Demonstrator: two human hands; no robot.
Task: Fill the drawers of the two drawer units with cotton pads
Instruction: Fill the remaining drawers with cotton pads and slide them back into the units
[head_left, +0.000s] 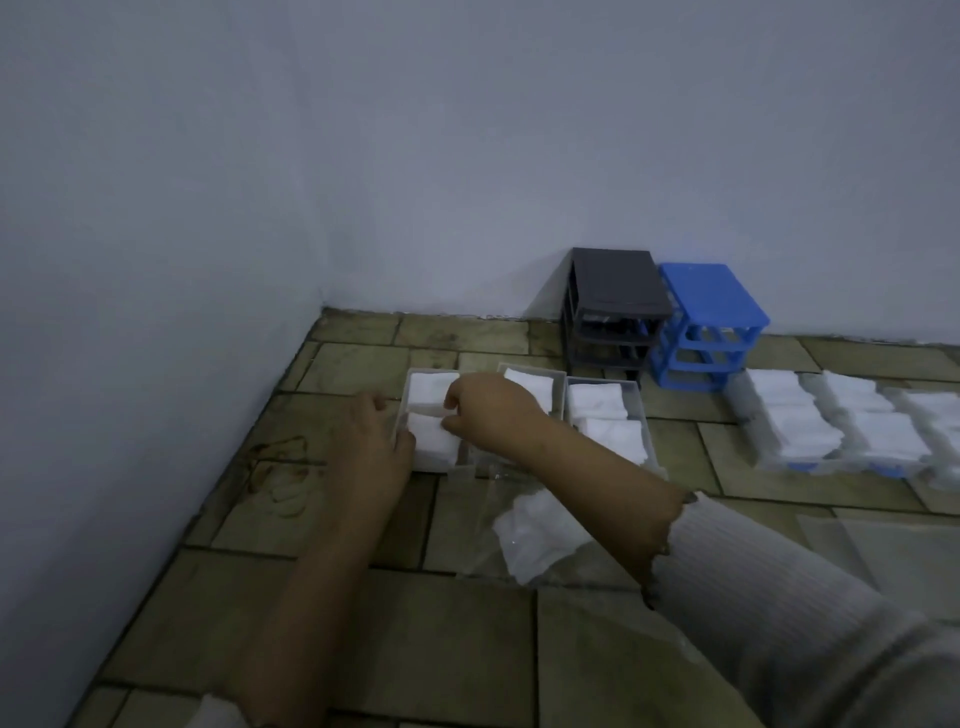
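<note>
Presently, hands: my left hand (371, 441) rests against the left wall of the leftmost drawer (402, 410), fingers curled over its rim in a steadying grip; my right hand (488, 410) pinches the edge of a stack of cotton pads (434, 439) lying inside that drawer.
Task items: three clear drawers lie side by side on the tiled floor (467, 623), each holding white pads; the grey drawer unit (613, 306) and blue drawer unit (711, 322) stand empty against the wall (467, 156).
Supply: a loose heap of pads on a clear wrapper (535, 535) lies beneath my right forearm; further filled drawers (841, 421) sit to the right.
Risk: I judge the soft stack may splay or ride over the drawer rim if pressed unevenly; my forearm could drag the heap.
Room: wall close on the left; open floor toward me; units within a forward reach.
</note>
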